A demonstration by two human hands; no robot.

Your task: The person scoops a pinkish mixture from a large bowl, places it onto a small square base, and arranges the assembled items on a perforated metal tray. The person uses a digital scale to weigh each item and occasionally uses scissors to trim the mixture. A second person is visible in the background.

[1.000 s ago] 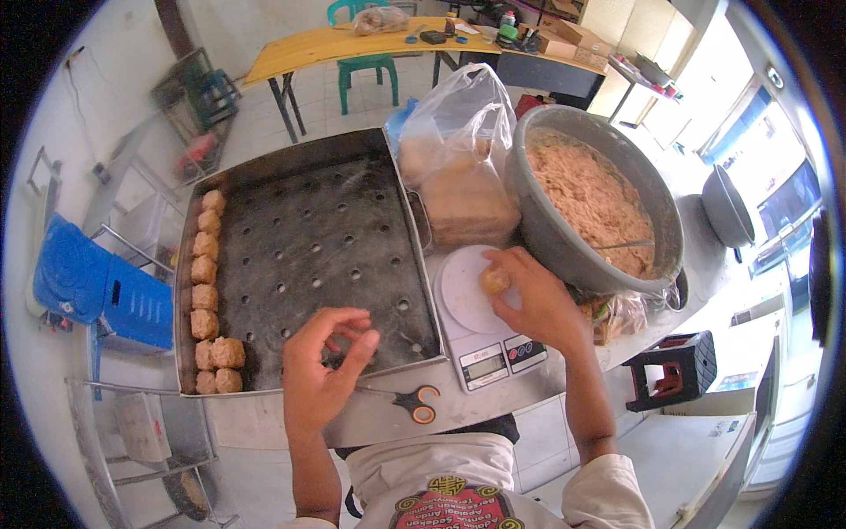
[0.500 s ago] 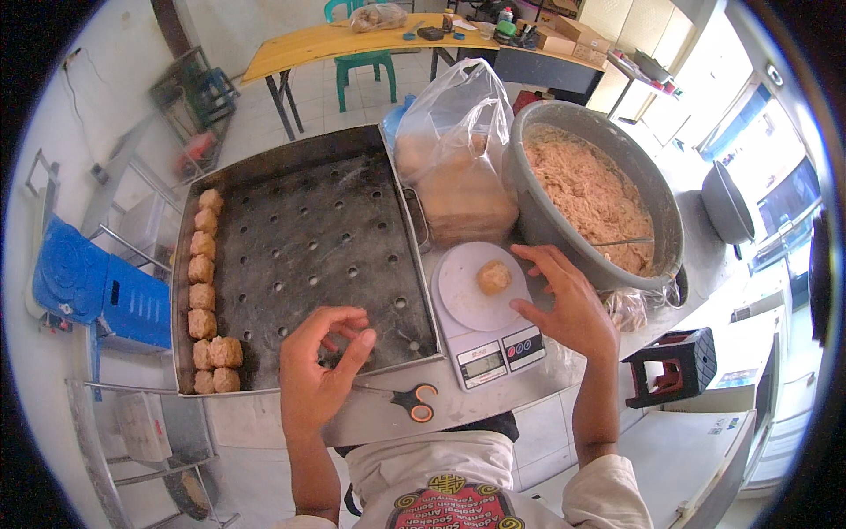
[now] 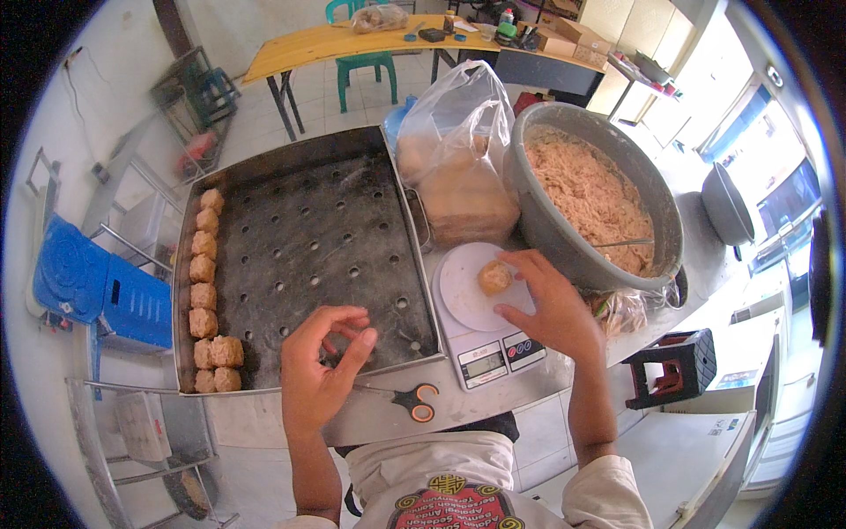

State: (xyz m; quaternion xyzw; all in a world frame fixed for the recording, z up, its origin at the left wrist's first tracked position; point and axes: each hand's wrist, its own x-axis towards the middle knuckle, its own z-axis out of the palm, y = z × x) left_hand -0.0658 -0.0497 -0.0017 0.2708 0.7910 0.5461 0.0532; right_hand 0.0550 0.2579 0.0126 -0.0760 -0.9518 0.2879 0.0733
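Observation:
A tan stuffed tofu cube point(image 3: 493, 278) sits on the round plate of a white digital kitchen scale point(image 3: 469, 309). My right hand point(image 3: 548, 300) reaches over that plate, thumb and fingers apart; the index fingertip is close to the cube's right side, and I cannot tell if it touches. My left hand point(image 3: 322, 357) hovers by the near edge of a dark, perforated metal tray point(image 3: 308, 256), its fingers curved and apart with nothing in them. Several similar tofu cubes point(image 3: 203, 295) line the tray's left side.
Behind the scale, a clear plastic bag point(image 3: 463, 189) holds brown blocks. A large grey tub point(image 3: 670, 238) of pinkish minced paste point(image 3: 582, 194) with a metal utensil stands at right. Scissors point(image 3: 419, 402) lie at the table's near edge. A black stool point(image 3: 674, 368) stands at lower right.
My right hand has moved left and inward over the scale, so its fingers are closer to the tofu cube. My left hand has stayed in place.

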